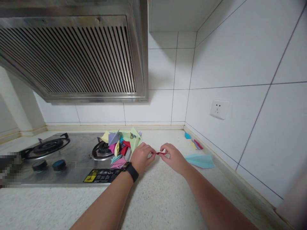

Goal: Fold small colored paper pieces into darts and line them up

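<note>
A small strip of red folded paper spans the gap between my two hands, just over the speckled countertop. My left hand, with a black watch at its wrist, pinches the paper's left end. At the other end my right hand pinches it too, thumb and forefinger closed. Fingers cover most of the paper, so its full shape is hidden. Left of my left hand lies a pile of coloured folded papers. A light blue folded paper rests right of my right hand.
The gas stove with black burners and knobs takes up the left side, under a metal range hood. Small folded papers lie by the right wall. A socket is set in the tiled wall.
</note>
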The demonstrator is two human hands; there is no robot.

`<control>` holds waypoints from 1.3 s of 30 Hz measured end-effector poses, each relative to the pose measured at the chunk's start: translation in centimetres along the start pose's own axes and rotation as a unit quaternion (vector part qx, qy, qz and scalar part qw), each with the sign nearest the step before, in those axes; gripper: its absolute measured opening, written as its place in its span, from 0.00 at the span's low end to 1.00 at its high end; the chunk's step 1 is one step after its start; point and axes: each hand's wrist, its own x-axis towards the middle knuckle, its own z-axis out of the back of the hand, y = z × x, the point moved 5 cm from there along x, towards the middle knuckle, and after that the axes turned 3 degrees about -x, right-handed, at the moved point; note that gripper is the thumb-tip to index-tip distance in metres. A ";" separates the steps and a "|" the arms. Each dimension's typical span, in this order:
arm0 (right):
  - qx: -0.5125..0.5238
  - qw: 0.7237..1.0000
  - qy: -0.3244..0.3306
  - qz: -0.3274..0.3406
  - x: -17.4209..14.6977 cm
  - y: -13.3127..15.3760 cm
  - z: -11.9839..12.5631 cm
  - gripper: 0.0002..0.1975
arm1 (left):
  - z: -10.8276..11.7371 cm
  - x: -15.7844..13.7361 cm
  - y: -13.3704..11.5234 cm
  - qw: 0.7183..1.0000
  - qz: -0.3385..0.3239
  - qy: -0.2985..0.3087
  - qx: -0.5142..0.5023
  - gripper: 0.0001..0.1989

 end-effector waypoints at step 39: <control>-0.079 0.997 0.013 -0.008 -0.1 -2.4 0.4 0.04 | 0.4 -0.2 1.3 0.997 0.052 -0.040 -0.033 0.04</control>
